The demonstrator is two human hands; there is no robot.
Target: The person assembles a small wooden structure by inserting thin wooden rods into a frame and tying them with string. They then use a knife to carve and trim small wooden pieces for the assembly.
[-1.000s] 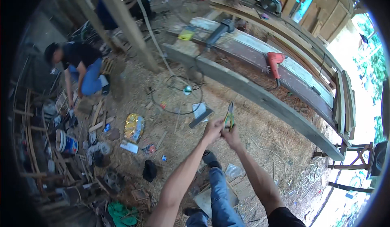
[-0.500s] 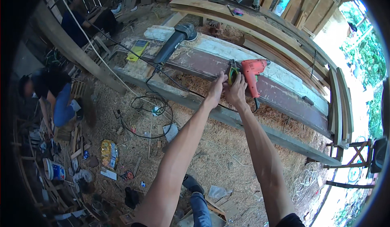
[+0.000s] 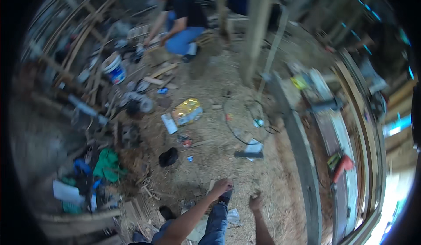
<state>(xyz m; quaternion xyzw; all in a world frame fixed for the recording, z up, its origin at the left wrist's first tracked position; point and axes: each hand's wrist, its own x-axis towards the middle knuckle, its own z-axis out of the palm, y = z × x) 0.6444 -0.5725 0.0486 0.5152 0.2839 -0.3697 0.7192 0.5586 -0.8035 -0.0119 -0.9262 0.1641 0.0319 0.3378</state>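
Note:
My left hand [image 3: 221, 188] hangs above my foot and the littered floor, its fingers smeared by motion. A little to its right is my right hand [image 3: 256, 201], blurred too; I cannot make out anything in it. Away to the right, a red power drill [image 3: 344, 168] lies on the wooden plank bench [image 3: 323, 128]. Pliers with yellow-green handles [image 3: 333, 160] lie beside the drill, touched by neither hand. Farther along the bench is a dark angle grinder [image 3: 325, 105], with a yellow flat packet [image 3: 299, 82] beyond it.
A grey beam [image 3: 302, 170] runs between me and the bench. A black cable [image 3: 237, 135] loops over the sawdust floor near a gold bag [image 3: 187, 111]. At the far left, a person [image 3: 182, 21] crouches by wood scraps and a white-blue bucket [image 3: 114, 68]. A post [image 3: 256, 34] stands beyond.
The view has swung left, so the bench now sits at the right. Both my hands have left the pliers and come back over the floor; the pliers and drill stay on the bench.

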